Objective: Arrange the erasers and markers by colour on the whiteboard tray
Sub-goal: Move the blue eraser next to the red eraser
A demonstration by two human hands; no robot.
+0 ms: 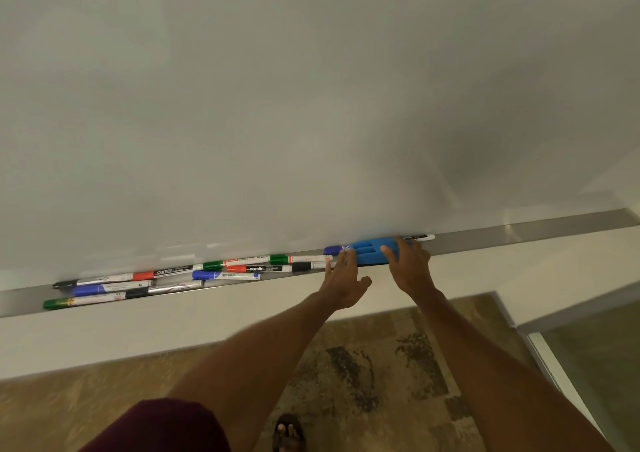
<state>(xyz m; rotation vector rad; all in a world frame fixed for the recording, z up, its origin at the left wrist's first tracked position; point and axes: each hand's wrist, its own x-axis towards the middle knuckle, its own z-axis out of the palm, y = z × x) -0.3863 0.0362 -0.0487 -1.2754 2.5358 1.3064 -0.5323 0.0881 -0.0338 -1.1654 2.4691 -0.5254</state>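
On the tray, the blue eraser lies at one o'clock of the flat-fingered left hand; the right hand grips its three-o'clock end.

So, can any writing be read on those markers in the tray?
"camlin": on the left red marker.
"camlin": on the right red marker.
Print on the other markers and the eraser: too blurred to read.

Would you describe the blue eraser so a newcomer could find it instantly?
Follow the metal tray under the whiteboard rightwards past the markers. The blue eraser lies where the left hand and right hand reach, the only broad, ridged block among slim pens.
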